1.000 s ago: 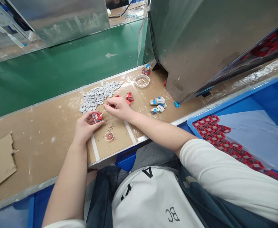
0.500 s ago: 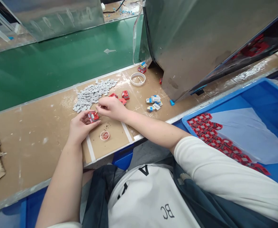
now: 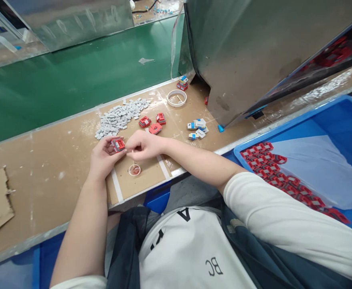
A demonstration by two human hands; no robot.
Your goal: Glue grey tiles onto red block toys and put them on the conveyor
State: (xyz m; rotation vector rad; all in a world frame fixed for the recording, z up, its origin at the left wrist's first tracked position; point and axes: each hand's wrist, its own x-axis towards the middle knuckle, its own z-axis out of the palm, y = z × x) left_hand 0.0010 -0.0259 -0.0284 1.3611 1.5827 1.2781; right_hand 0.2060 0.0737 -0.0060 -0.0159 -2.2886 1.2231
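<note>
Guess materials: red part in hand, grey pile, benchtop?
Red part in the left hand: likely moulded plastic, glossy uniform red. Grey pile: matte flat chips, maybe ferrite or metal; unclear. Benchtop: brown fibreboard look, dull, scuffed, taped.

A small red square part (image 3: 118, 144) with a grey insert on its upper face sits pinched in fingertips just above the brown cardboard-topped bench, tilted slightly, near three similar red parts (image 3: 153, 122) lying loose beyond it and just short of a small clear dish (image 3: 134, 170).
</note>
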